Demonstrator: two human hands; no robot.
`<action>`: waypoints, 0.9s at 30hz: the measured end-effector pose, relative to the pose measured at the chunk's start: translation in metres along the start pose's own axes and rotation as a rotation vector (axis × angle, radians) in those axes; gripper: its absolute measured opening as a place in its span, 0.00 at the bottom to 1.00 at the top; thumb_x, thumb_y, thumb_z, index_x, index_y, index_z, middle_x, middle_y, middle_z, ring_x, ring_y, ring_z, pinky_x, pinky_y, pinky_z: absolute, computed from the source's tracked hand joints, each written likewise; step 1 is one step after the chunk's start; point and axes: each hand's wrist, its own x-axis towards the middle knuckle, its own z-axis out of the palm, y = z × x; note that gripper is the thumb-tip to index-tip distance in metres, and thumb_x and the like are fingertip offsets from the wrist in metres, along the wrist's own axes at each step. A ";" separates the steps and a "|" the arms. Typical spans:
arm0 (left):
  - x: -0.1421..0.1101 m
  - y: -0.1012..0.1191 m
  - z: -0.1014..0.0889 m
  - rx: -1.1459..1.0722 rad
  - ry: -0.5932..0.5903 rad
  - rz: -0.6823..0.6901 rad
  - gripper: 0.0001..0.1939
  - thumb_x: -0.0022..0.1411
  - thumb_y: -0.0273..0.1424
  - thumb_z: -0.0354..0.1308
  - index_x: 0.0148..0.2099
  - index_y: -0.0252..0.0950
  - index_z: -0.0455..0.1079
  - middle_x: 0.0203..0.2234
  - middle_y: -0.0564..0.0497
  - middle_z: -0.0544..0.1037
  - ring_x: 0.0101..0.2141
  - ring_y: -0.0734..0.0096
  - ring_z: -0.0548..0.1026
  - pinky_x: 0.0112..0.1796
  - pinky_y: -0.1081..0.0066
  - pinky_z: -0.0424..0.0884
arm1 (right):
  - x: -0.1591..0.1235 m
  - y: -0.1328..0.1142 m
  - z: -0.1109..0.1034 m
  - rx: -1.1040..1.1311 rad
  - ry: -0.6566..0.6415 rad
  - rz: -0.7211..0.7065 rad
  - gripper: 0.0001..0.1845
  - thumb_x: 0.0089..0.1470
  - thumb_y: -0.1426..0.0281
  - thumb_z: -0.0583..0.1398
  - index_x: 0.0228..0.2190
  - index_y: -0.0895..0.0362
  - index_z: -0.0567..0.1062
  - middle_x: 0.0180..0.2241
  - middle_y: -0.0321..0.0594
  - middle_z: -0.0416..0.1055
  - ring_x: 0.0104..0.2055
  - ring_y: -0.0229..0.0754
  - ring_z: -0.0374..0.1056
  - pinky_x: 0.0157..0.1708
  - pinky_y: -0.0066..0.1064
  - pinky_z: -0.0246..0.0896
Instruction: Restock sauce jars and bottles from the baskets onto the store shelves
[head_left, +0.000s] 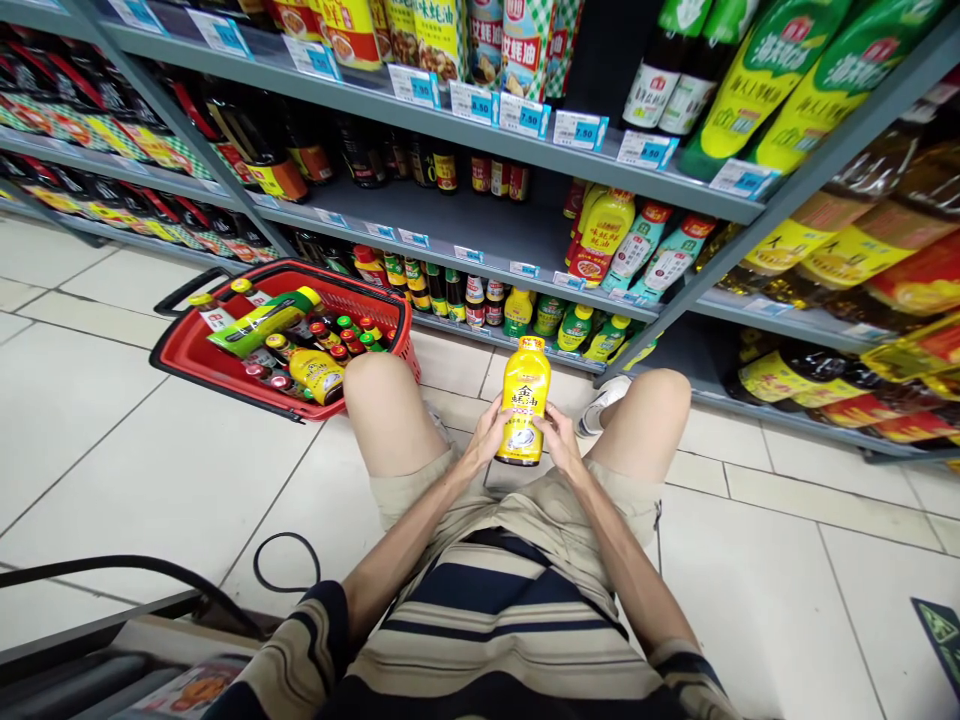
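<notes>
Between my knees, both hands hold one yellow oyster sauce bottle [526, 400] upright, its label facing me. My left hand [490, 432] grips its left side, and my right hand [558, 436] grips its right side; the far fingers are hidden behind the bottle. On the floor to the left, close by my left knee, stands a red shopping basket [187, 362]. In it lie several bottles: a green and yellow squeeze bottle [262, 322], a yellow-labelled sauce bottle [316, 374], and small ones with red and green caps.
Ahead, a grey shelf unit [450, 225] holds sauce bottles on several levels, with price tags along its edges. Large oil bottles [825, 240] fill the shelves at right. At lower left are a dark-framed rack [112, 625] and a black cable loop [289, 538] near the tiled floor [97, 430].
</notes>
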 end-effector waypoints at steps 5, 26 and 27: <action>0.001 -0.003 -0.002 -0.002 -0.005 -0.002 0.33 0.69 0.43 0.63 0.71 0.35 0.70 0.59 0.41 0.83 0.48 0.57 0.84 0.49 0.64 0.80 | 0.000 0.000 0.000 0.007 -0.005 -0.002 0.27 0.62 0.54 0.66 0.57 0.53 0.82 0.57 0.42 0.81 0.49 0.52 0.78 0.49 0.39 0.75; -0.002 0.006 0.003 -0.017 -0.002 -0.026 0.36 0.67 0.43 0.65 0.72 0.34 0.68 0.59 0.39 0.83 0.49 0.55 0.84 0.51 0.61 0.81 | 0.000 -0.004 0.001 -0.017 0.007 -0.001 0.27 0.60 0.52 0.66 0.55 0.54 0.82 0.55 0.42 0.82 0.49 0.52 0.77 0.46 0.37 0.75; -0.002 0.007 0.003 -0.017 -0.002 -0.027 0.36 0.67 0.43 0.65 0.72 0.34 0.68 0.59 0.39 0.83 0.48 0.55 0.84 0.51 0.61 0.81 | 0.000 -0.004 0.001 -0.018 0.008 0.000 0.27 0.60 0.52 0.66 0.55 0.54 0.83 0.55 0.42 0.82 0.49 0.52 0.76 0.46 0.37 0.75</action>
